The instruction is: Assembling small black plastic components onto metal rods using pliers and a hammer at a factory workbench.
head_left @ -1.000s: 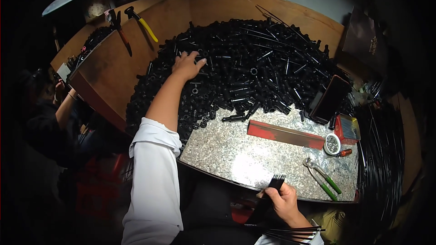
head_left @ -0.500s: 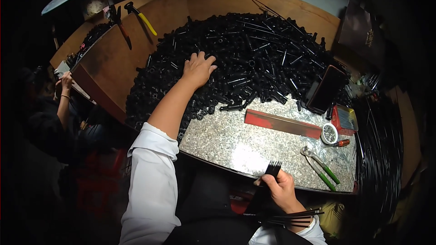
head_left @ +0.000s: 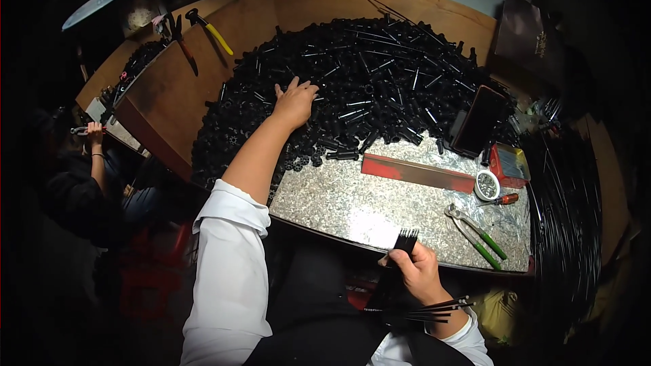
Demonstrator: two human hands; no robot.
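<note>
My left hand (head_left: 294, 106) rests on a big heap of black tubular plastic parts (head_left: 380, 61), its fingers spread over the pieces, and I see nothing gripped in them. Low at the table's front edge, my right hand (head_left: 418, 272) is closed round a bundle of thin black rods (head_left: 405, 238), with the tips standing up past the thumb. More dark rod ends (head_left: 441, 309) stick out beside my right wrist. What lies under my left fingertips is partly hidden.
On the speckled tabletop (head_left: 312, 193) lie a red and black bar (head_left: 417, 173), green-handled pliers (head_left: 475, 236), a white cup of small metal pieces (head_left: 486, 185), and a screwdriver (head_left: 502, 199). A phone (head_left: 479, 122) leans at right. A wooden partition (head_left: 163, 98) separates a co-worker's hand (head_left: 95, 134).
My left hand stays on the heap, its fingers slightly shifted. My right hand still grips the rods. The view has moved a little, and the co-worker's hand now shows pliers.
</note>
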